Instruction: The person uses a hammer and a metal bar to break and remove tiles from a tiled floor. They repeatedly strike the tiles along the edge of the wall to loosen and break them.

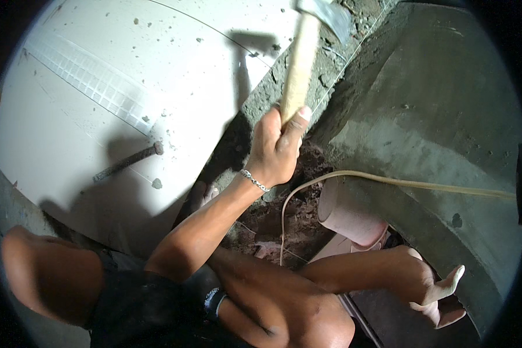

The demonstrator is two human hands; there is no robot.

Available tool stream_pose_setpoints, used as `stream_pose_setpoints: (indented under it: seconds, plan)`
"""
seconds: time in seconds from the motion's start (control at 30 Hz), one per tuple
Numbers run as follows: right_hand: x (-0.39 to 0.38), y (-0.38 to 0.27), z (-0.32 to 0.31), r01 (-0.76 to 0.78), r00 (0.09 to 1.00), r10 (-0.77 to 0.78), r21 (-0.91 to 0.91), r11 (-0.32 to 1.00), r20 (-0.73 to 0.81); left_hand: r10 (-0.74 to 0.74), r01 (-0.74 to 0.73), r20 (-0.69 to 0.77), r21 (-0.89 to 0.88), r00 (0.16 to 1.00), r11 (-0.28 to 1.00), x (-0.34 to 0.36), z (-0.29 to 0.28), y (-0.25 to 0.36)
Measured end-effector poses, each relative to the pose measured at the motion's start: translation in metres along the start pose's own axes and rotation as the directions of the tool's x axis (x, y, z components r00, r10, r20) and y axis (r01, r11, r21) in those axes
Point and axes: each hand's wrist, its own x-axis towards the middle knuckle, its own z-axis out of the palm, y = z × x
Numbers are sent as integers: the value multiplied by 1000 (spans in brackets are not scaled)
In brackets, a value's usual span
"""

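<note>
- Left hand wrapped tight round the wooden handle of a hammer, thumb pressed up along the shaft, thin metal bracelet on the wrist.
- Hammer raised, handle near upright and leaning a bit right, metal head at top edge of the view, partly cut off.
- Hammer sits above the rough mortar strip that runs between the tile and the wall.
- Right hand low right, fingers spread and loose, holding nothing, resting close against the base of the grey cement wall; contact itself hard to tell.
- White tile fills upper left, speckled with mortar spots, a gridded band across it, thin string lines over it.
- Dark metal rod or chisel lies on the tile, well left of the left hand.
- Pale tube or hose curves from right edge, past the wall, down into the dirt gap.
- Pinkish pipe end in the gap just below the hose.
- Reddish rubble in the gap below the left wrist.
- Person's knee lower left, dark shorts.
</note>
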Motion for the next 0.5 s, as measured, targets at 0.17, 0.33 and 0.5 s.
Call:
stream_pose_setpoints:
  seconds: [0.17, 0.33, 0.5]
  plan:
    - [-3, -1, 1, 3, 1000, -3, -12, 1000, -7, -606, 467, -6, 643, 795, 607, -18, 13, -10]
    - [-2, -3, 0, -30, 999, 30, 6, 1000, -24, -266, 152, 132, 553, 955, 819, -24, -1, 5]
    - [-2, 0, 2, -12, 1000, 12, 6, 1000, -7, 8, 5, -46, 265, 999, 964, -26, 16, -10]
